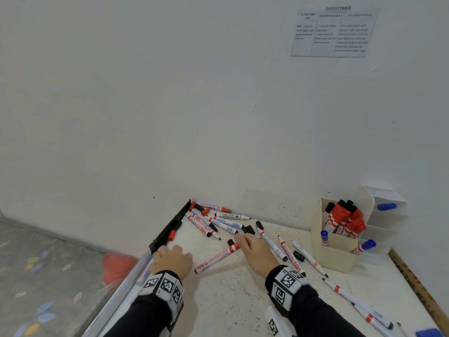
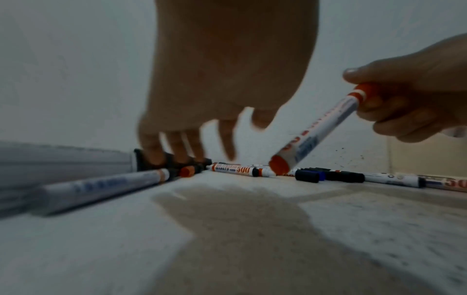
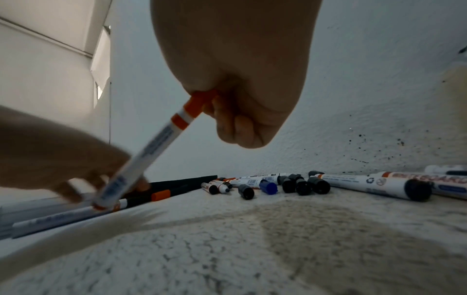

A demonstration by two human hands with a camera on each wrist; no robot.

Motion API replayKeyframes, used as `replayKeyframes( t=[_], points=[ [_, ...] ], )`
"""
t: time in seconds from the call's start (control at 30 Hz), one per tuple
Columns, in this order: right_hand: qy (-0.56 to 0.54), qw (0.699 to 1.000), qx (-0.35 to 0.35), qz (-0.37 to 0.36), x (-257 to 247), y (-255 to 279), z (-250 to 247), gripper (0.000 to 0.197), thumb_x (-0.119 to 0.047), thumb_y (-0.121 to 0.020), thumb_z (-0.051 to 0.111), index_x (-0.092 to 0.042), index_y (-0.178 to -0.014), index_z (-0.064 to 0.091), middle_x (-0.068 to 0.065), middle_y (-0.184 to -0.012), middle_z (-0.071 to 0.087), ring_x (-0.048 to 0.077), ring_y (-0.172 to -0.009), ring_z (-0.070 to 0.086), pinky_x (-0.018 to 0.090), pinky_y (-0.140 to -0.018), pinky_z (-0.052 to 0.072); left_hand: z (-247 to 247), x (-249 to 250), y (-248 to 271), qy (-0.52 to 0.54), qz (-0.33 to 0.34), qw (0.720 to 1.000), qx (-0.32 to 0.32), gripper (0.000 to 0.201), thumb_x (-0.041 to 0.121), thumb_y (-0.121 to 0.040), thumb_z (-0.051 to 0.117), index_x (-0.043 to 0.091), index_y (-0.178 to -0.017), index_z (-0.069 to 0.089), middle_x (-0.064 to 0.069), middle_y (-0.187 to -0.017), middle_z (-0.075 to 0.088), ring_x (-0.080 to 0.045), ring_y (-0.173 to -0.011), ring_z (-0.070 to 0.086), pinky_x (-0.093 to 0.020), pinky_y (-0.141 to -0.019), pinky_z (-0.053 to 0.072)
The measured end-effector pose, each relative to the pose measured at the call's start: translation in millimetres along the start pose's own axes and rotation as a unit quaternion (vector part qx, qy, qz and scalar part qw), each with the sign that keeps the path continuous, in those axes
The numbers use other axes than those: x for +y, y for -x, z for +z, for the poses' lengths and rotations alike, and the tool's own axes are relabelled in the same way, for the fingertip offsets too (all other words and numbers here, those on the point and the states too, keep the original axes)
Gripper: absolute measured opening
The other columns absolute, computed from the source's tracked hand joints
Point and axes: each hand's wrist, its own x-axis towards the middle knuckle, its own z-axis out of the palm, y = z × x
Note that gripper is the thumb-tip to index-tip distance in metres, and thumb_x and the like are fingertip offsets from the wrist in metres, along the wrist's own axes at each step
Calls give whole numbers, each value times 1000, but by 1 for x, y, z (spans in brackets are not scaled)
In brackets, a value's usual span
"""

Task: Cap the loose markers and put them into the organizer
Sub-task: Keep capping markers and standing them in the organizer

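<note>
My right hand [image 1: 240, 242] pinches the nib end of a white marker with red bands [image 1: 216, 259]. The marker slants down to the left, its red back end [image 2: 278, 165] near the tabletop. My left hand [image 1: 165, 254] hovers by the table's left edge, fingers [image 2: 151, 151] spread downward and holding nothing, above a marker lying along the edge [image 2: 101, 185] and a red cap [image 1: 172, 235]. Several uncapped markers [image 1: 228, 224] and loose black caps [image 1: 250, 229] lie scattered. The cream organizer [image 1: 337, 254] at the right holds several red-capped markers.
A black strip [image 1: 175, 222] runs along the table's left edge, with the floor and a red object [image 1: 116, 263] beyond. A wooden ruler [image 1: 418, 285] borders the right edge. More markers [image 1: 352, 297] lie at the front right. White shelves [image 1: 388, 215] stand behind the organizer.
</note>
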Motion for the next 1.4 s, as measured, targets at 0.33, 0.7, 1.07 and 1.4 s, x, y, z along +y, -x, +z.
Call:
replayKeyframes(
  t=[0.33, 0.7, 1.07, 1.4],
  points=[
    [-23, 984, 175, 40, 23, 2, -82, 28, -32, -96, 41, -9, -90, 56, 2, -78, 56, 9, -56, 40, 20, -52, 37, 16, -10, 0, -66, -97, 992, 37, 39, 27, -91, 38, 15, -128, 39, -10, -128, 40, -26, -117, 44, -38, -99, 41],
    [-2, 940, 337, 48, 35, 4, -171, 22, -26, -96, 43, -13, -111, 54, 5, -97, 64, 20, -82, 61, 35, -79, 52, 17, -13, -14, 30, -45, 998, 38, 28, 24, -93, 41, 10, -118, 43, -6, -108, 60, -21, -98, 60, -32, -88, 52],
    [54, 895, 440, 55, 53, 17, -237, 25, -5, -95, 40, 0, -116, 54, 19, -114, 56, 32, -107, 54, 40, -96, 44, 26, 49, -18, 266, 8, 964, 5, 34, 16, -91, 53, 9, -123, 45, -8, -100, 59, -17, -76, 57, -26, -66, 49],
    [132, 895, 426, -2, 56, 11, -239, 26, -3, -96, 35, -1, -114, 54, 17, -107, 56, 28, -98, 56, 43, -91, 48, 37, 58, -17, 324, 8, 946, 7, 39, 21, -91, 55, 12, -127, 47, -10, -115, 62, -17, -87, 53, -32, -87, 48]
  ],
)
